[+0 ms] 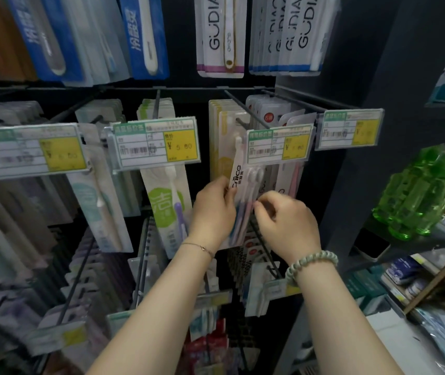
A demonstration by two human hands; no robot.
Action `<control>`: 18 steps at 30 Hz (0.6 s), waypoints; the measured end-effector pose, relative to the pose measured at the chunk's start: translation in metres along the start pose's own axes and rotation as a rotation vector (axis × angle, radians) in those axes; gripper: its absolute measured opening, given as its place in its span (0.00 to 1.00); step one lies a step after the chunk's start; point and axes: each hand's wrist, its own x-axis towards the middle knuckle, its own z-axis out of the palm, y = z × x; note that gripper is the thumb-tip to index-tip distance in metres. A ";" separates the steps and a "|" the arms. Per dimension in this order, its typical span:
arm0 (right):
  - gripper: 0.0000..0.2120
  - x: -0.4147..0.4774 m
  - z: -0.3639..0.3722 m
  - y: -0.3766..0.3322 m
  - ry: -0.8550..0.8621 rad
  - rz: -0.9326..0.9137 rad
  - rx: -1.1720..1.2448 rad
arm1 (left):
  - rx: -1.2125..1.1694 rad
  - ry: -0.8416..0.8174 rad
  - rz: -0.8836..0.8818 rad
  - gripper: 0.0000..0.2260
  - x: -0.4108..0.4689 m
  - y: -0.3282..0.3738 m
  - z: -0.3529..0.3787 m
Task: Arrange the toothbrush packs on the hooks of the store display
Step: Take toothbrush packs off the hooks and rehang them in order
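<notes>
1. The toothbrush pack (244, 185), clear and printed "Cnice", stands a little tilted between the two hands.
2. The left hand (213, 209) grips its left edge, with the thumb on the front. The right hand (289, 220) pinches its right edge with curled fingers.
3. Above both hands, the top of the pack comes near a hook (243, 123). I cannot tell if it hangs on it.
4. Just above the right hand is a price tag (279, 143).
5. To the left of the left hand hangs a green-and-white pack (167, 207).
6. Well to the right of the right hand stand green bottles (419, 196) on a shelf (419, 244).
</notes>
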 end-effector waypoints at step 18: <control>0.11 -0.046 -0.012 -0.011 0.042 -0.164 -0.068 | -0.020 0.056 0.105 0.08 -0.065 0.017 -0.039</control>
